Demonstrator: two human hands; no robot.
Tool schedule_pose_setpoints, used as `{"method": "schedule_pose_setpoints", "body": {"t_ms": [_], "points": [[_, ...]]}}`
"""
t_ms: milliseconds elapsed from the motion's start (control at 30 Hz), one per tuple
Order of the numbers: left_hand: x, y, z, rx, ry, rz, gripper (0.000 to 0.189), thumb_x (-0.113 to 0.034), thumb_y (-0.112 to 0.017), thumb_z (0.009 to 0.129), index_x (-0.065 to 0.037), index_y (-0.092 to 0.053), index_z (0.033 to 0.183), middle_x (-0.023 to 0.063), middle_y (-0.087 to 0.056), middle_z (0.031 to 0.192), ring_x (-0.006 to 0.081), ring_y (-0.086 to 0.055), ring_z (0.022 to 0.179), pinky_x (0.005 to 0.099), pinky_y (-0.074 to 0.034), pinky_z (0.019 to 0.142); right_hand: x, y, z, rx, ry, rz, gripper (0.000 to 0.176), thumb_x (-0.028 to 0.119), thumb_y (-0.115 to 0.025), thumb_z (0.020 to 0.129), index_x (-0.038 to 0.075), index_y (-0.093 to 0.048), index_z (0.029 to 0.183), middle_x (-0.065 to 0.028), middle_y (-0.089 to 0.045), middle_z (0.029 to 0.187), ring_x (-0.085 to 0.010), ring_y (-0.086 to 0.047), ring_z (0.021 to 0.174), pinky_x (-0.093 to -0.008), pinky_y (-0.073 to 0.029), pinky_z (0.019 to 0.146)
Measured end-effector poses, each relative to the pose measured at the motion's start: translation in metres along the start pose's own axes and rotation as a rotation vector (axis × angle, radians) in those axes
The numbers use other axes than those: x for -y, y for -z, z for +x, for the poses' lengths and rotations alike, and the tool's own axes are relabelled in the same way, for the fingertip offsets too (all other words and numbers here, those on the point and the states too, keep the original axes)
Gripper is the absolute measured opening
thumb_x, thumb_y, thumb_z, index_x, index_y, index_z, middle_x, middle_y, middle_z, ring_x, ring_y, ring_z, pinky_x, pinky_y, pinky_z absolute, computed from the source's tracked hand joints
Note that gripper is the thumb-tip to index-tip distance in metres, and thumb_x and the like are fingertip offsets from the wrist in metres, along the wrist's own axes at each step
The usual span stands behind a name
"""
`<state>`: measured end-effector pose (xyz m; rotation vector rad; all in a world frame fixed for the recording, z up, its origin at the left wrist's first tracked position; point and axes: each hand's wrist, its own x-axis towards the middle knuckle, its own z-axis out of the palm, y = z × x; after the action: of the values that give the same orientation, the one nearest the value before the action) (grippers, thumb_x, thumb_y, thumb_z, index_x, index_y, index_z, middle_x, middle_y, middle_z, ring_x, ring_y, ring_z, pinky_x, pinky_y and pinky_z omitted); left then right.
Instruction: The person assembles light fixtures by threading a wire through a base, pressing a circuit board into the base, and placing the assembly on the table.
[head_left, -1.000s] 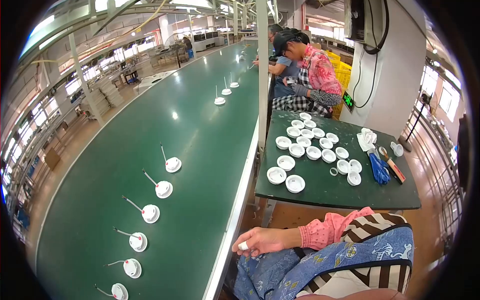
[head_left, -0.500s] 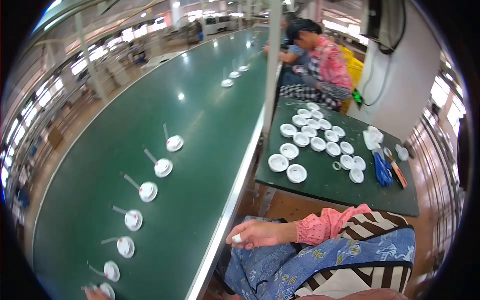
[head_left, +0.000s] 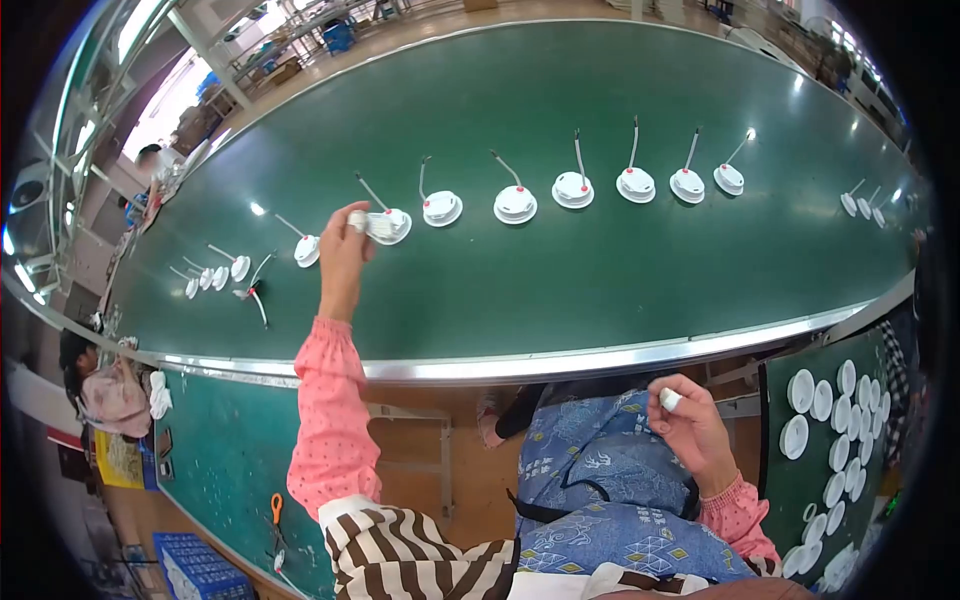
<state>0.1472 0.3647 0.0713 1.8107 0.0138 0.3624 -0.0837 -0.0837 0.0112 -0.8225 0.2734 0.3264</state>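
At the far side of my reach, my left hand (head_left: 346,240) has its fingers closed at the edge of a white round light fixture (head_left: 397,222) on the green conveyor belt. The fixture has a thin cable standing up from it, and the fingertips' exact grip is partly hidden. White wrapping covers part of one finger. Over my lap, my right hand (head_left: 694,425) is loosely curled, palm turned up, with nothing visible in it. White wrapping (head_left: 670,399) also shows on one of its digits. Similar fixtures with red dots and cables, such as a white fixture (head_left: 515,204), line the belt.
The green belt (head_left: 480,290) has a metal rim (head_left: 560,365) in front of me. A side table on the right bears several white round cups (head_left: 795,437). On the left table lie orange-handled scissors (head_left: 277,510). A cable bundle (head_left: 254,290) lies on the belt. A person (head_left: 105,385) sits at left.
My view has swung left to face the belt. The left hand, earlier at the lower edge, now shows fully at a fixture. My right hand stays over my lap.
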Motion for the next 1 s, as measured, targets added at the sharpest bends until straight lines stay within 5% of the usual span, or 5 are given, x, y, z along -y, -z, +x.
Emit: {"method": "schedule_pose_setpoints", "body": {"t_ms": [133,267,433,700,1000], "points": [[-0.057,-0.055,-0.100,0.270,0.049,-0.201,0.030,-0.021,-0.054,0.103,-0.003,-0.062,0.125,-0.0020,-0.059,0.082,0.0047,-0.048,0.064,0.0199,-0.036,0.055,0.007,-0.041,0.019,0.215,0.092,-0.167,0.035,0.003,-0.059,0.095,-0.005,-0.056,0.128,-0.0116,-0.062,0.106,-0.0172,-0.062,0.091,-0.0270,-0.048,0.071],[-0.077,-0.116,-0.178,0.392,0.101,-0.328,0.031,-0.022,-0.052,0.105,-0.001,-0.059,0.127,-0.0029,-0.058,0.088,0.0041,-0.051,0.069,0.0195,-0.042,0.062,0.001,-0.067,0.035,0.352,-0.050,-0.096,0.049,0.009,-0.063,0.098,-0.002,-0.045,0.142,-0.0132,-0.056,0.125,-0.0182,-0.063,0.099,-0.0265,-0.052,0.076],[-0.069,-0.153,-0.219,0.636,0.225,-0.478,0.035,-0.026,-0.054,0.105,0.000,-0.057,0.129,0.0039,-0.065,0.106,0.0080,-0.060,0.080,0.0215,-0.049,0.071,-0.009,-0.045,0.031,0.213,0.005,0.074,0.017,0.008,-0.064,0.097,0.001,-0.061,0.113,-0.0071,-0.068,0.096,-0.0119,-0.063,0.073,-0.0235,-0.051,0.062],[-0.077,-0.162,-0.217,0.877,0.144,-0.082,0.023,-0.022,-0.057,0.102,-0.002,-0.070,0.099,-0.0030,-0.057,0.070,0.0049,-0.049,0.065,0.0219,-0.039,0.058,-0.003,-0.014,0.018,0.236,-0.005,0.096,0.017,0.008,-0.064,0.095,-0.001,-0.062,0.109,-0.0097,-0.067,0.092,-0.0100,-0.057,0.065,-0.0207,-0.041,0.053],[-0.085,-0.169,-0.211,1.177,0.460,-0.237,0.032,-0.032,-0.057,0.101,-0.005,-0.070,0.089,-0.0065,-0.052,0.065,0.0022,-0.040,0.057,0.0223,-0.030,0.049,0.004,-0.007,0.003,0.230,-0.030,0.030,0.018,0.008,-0.062,0.092,-0.004,-0.063,0.104,-0.0071,-0.062,0.085,-0.0063,-0.047,0.061,-0.0197,-0.035,0.050]]}}
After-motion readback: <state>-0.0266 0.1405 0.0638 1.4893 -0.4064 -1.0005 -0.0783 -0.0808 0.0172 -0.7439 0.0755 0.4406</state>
